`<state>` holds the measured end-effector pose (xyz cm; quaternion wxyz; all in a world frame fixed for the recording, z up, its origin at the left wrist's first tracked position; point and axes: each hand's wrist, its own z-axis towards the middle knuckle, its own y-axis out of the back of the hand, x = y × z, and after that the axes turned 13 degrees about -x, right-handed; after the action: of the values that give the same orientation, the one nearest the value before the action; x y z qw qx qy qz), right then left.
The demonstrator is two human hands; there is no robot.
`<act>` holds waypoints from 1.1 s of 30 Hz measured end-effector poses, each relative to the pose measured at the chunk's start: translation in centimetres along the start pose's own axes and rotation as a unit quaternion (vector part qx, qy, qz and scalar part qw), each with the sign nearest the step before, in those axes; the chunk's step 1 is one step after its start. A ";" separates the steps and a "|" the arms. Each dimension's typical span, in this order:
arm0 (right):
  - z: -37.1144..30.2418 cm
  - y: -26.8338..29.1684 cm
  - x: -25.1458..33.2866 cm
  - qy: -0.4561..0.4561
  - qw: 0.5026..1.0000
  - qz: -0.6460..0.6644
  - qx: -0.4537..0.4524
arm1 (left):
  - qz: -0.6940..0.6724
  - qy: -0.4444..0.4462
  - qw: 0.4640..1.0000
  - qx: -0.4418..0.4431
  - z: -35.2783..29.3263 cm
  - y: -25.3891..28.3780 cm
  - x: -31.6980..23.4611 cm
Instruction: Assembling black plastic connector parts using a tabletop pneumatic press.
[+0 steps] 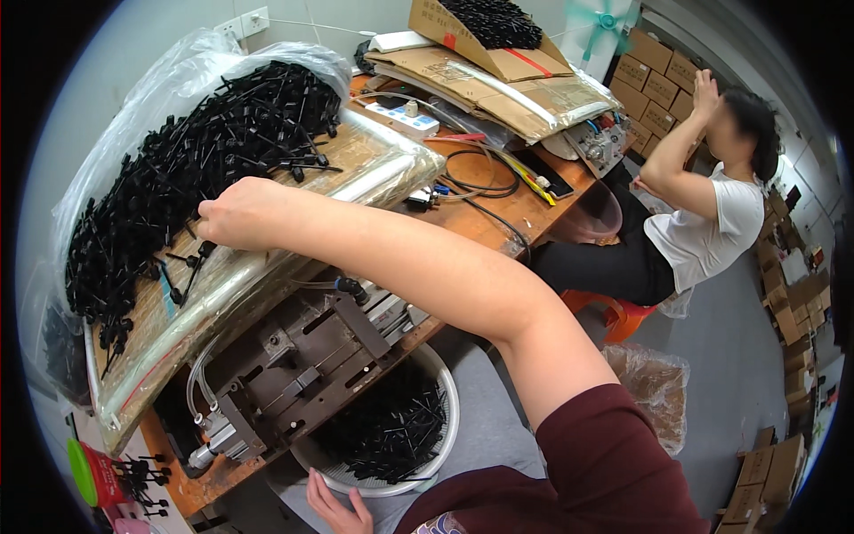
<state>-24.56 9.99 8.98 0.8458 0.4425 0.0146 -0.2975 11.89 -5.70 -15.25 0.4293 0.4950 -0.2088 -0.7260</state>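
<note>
My right arm reaches across to the left, over a metal fixture. At the near edge of a large heap of black plastic stick-like parts (205, 133), my right hand (238, 215) is closed, its fingertips pinched together. A dark part (206, 249) shows just under those fingertips, though the fingers partly hide the grip. Low in the view, my left hand (338, 505) has its fingers stretched out beside the rim of a white basket (452, 392) and holds nothing visible. More black parts (391, 436) fill that basket, which rests at my lap below the fixture (307, 378).
The heap lies on a plastic-wrapped cardboard tray (374, 160) on the wooden table (471, 222). A power strip (405, 117), cables and flattened cardboard (427, 71) stand further back. A red-and-green tub (93, 476) is at lower left. Another person (712, 205) sits at right.
</note>
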 end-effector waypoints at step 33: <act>-16.7 10.5 19.0 -0.540 0.578 0.520 -0.322 | -0.048 -0.119 0.988 -0.085 14.0 4.9 -9.5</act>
<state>0.46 17.87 1.18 0.7941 -0.1694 -0.5827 0.0340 2.64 -2.19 -0.67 0.4064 0.3761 -0.1724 -0.8146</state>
